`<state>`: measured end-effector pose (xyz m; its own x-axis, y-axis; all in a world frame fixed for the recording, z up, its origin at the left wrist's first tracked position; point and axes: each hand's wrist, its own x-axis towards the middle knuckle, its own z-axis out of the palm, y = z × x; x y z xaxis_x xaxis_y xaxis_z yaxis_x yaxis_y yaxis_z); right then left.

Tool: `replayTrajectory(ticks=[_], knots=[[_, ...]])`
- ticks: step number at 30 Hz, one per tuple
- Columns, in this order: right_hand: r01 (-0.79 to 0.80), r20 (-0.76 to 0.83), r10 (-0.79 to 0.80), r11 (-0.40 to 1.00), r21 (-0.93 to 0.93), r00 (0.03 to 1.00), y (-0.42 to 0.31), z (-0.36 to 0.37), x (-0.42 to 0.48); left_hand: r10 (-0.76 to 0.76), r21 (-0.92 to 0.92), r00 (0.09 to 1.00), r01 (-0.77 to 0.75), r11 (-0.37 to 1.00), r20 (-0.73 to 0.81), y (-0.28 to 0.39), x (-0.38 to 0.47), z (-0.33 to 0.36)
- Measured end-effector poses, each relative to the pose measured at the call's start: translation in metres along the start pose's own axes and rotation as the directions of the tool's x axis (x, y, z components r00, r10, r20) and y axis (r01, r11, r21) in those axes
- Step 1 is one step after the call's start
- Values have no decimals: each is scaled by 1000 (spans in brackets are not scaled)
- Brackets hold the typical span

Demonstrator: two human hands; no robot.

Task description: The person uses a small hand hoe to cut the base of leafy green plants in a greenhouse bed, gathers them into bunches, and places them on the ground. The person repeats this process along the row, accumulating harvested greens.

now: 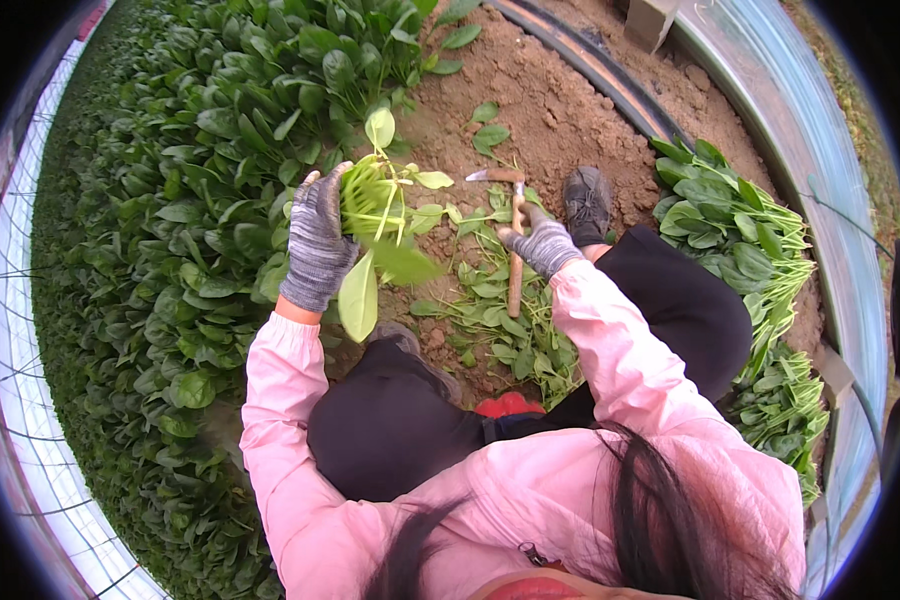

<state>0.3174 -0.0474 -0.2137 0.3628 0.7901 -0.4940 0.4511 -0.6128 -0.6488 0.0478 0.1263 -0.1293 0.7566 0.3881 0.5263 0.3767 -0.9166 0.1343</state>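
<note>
My left hand (321,236), in a grey knitted glove, grips a bunch of spinach (371,196) with its pale cut stems facing me. A few yellowish leaves hang loose from the bunch, and one green leaf below it is blurred. My right hand (540,238), gloved alike, is closed around the wooden handle of a small sickle (516,281). The sickle's short blade points left, over bare soil. Under the handle, loose spinach leaves and stems (504,330) lie scattered on the ground between my feet.
Dense growing spinach (217,217) fills the left side. Cut spinach bunches (746,232) lie in a row at the right, with another heap (784,412) nearer me. A dark hose (607,71) crosses the soil (525,82) beside a plastic-covered greenhouse wall (810,150). Something red (510,405) sits beneath me.
</note>
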Motion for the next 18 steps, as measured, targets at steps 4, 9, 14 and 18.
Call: replayTrajectory(ticks=[4, 9, 14, 18], knots=[[622, -143, -606, 766, 160, 783, -85, -63, -54, 47, -32, 997, -49, 998, -58, 27, 18, -48], [923, -127, -938, 341, -178, 322, -155, -118, -119, -101, -481, 995, 74, 873, -29, 72, 38, -91], [978, -99, -986, 149, -146, 135, -177, -132, -131, -318, -684, 922, 378, 624, 220, 103, 34, -103], [984, -99, -984, 157, -84, 149, -175, -120, -121, -426, -543, 803, 596, 591, 417, 117, 18, -103]])
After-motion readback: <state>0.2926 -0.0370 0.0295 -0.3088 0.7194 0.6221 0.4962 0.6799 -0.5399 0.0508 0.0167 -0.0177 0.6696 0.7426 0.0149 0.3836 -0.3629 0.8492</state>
